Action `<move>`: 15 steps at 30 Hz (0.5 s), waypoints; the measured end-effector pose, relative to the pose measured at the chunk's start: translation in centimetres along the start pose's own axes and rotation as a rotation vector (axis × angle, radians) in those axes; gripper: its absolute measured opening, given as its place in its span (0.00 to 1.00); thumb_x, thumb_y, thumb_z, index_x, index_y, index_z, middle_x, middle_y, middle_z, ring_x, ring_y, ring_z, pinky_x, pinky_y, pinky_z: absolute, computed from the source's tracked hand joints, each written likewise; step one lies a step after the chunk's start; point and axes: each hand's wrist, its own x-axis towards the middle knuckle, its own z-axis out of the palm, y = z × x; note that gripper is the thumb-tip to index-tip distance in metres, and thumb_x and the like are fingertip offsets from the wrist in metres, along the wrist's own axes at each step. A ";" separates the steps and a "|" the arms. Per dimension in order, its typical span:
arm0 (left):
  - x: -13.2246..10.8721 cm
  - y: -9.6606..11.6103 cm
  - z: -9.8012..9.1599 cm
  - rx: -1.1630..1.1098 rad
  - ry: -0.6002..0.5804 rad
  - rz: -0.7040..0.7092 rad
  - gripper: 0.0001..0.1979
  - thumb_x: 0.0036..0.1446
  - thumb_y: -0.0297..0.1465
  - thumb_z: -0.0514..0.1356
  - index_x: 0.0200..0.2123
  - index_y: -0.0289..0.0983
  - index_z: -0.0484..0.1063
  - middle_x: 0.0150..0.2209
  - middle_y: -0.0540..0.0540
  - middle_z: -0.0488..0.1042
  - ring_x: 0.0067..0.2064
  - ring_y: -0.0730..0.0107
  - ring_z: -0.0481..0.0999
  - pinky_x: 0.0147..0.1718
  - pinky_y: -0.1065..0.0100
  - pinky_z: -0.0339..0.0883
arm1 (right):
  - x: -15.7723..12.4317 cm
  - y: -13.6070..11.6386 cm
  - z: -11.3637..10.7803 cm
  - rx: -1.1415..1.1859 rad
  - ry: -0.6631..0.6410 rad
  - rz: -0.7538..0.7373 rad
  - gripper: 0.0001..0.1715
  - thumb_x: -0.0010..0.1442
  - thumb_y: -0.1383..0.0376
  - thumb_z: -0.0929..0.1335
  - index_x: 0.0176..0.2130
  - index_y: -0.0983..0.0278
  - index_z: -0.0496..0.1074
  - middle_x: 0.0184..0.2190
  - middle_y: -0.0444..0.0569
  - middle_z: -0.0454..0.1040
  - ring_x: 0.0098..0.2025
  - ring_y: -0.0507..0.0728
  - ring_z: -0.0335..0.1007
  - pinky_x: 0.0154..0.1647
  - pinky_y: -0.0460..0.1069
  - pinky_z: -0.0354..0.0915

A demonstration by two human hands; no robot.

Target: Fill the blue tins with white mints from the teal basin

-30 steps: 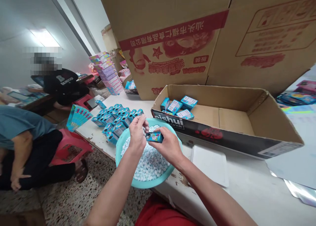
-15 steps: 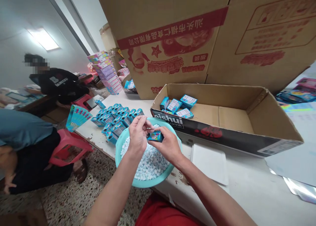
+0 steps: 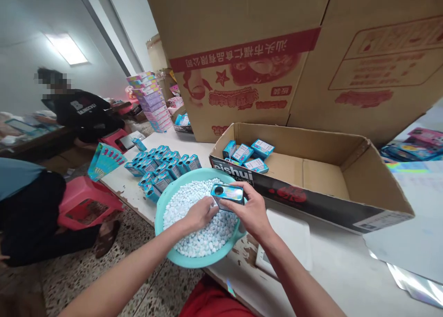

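Note:
My right hand (image 3: pixel 252 208) grips a small blue candy box (image 3: pixel 226 194) above the right side of a turquoise basin (image 3: pixel 159 215). The box's top faces me and shows a dark round hole. My left hand (image 3: pixel 199 214) is low in the basin, just left of the box, among small white candies (image 3: pixel 188 194). Its fingers are curled together and partly hidden, so I cannot see what is in them. Behind the basin, several similar blue boxes (image 3: pixel 162 167) with round holes stand grouped on the table (image 3: pixel 138 206).
A long open carton (image 3: pixel 325 208) holds several blue boxes at its left end. A white scale-like tray (image 3: pixel 290 238) lies under my right forearm. Flat blue printed cards (image 3: pixel 105 160) fan out at the table edge. Two people sit left, near a red stool (image 3: pixel 81 201).
My left hand has moved from the box's top down to the candies. The box has turned, so its round hole now shows. My view has shifted slightly.

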 end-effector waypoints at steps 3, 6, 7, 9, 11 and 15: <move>0.0 -0.1 -0.1 -0.260 -0.016 -0.187 0.12 0.36 0.30 0.69 0.18 0.40 0.67 0.18 0.51 0.67 0.26 0.65 0.71 0.24 0.71 0.59 | -0.2 -0.1 -0.2 -0.027 0.012 0.001 0.20 0.45 0.58 0.76 0.39 0.60 0.74 0.35 0.46 0.76 0.38 0.60 0.72 0.42 0.53 0.66; 0.6 0.1 -0.8 -0.475 0.041 -0.324 0.13 0.38 0.31 0.68 0.16 0.37 0.64 0.15 0.53 0.62 0.17 0.75 0.61 0.17 0.75 0.49 | -0.3 -0.2 -0.4 -0.045 0.009 -0.002 0.20 0.46 0.58 0.76 0.39 0.60 0.74 0.35 0.46 0.76 0.37 0.60 0.72 0.42 0.53 0.66; 0.8 0.3 -1.2 -0.511 0.055 -0.342 0.14 0.40 0.32 0.68 0.17 0.37 0.64 0.14 0.54 0.60 0.16 0.77 0.57 0.16 0.76 0.46 | -0.3 -0.2 -0.4 -0.052 0.007 -0.007 0.20 0.46 0.57 0.76 0.39 0.60 0.74 0.35 0.46 0.76 0.37 0.60 0.72 0.41 0.53 0.66; 1.1 1.0 -2.1 -0.589 0.072 -0.372 0.14 0.42 0.34 0.66 0.18 0.36 0.63 0.15 0.54 0.59 0.14 0.81 0.53 0.14 0.77 0.42 | -0.3 -0.2 -0.2 -0.071 0.003 -0.023 0.19 0.47 0.57 0.75 0.39 0.60 0.74 0.36 0.46 0.76 0.37 0.60 0.72 0.41 0.53 0.66; 1.3 2.2 -2.9 -0.687 0.089 -0.391 0.12 0.42 0.35 0.64 0.21 0.36 0.63 0.17 0.53 0.60 0.15 0.81 0.54 0.13 0.78 0.44 | -0.2 -0.1 0.2 -0.101 -0.004 -0.055 0.18 0.48 0.57 0.75 0.39 0.60 0.73 0.37 0.47 0.76 0.37 0.59 0.72 0.41 0.53 0.66; 1.6 5.7 -3.6 -0.978 0.171 -0.321 0.11 0.46 0.35 0.62 0.24 0.36 0.63 0.20 0.52 0.64 0.16 0.81 0.58 0.13 0.79 0.47 | 0.1 0.1 1.9 -0.216 -0.056 -0.137 0.17 0.48 0.62 0.75 0.39 0.60 0.72 0.37 0.46 0.75 0.39 0.59 0.71 0.40 0.52 0.65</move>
